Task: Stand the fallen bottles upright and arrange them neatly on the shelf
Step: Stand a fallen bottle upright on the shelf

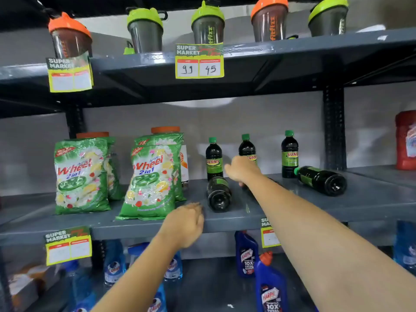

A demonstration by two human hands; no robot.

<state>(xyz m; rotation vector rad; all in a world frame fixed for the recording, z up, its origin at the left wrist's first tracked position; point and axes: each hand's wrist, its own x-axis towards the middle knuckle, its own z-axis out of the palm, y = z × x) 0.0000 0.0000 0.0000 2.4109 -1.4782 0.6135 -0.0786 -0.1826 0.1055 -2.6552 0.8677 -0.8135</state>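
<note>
Our left hand rests loosely curled, holding nothing, at the front edge of the grey shelf. Our right hand reaches deeper, fingers bent down over something dark; we cannot tell whether it grips. Two bottles lie fallen: one between our hands, one far right. Three stand upright behind. Detergent bags stand left.
</note>
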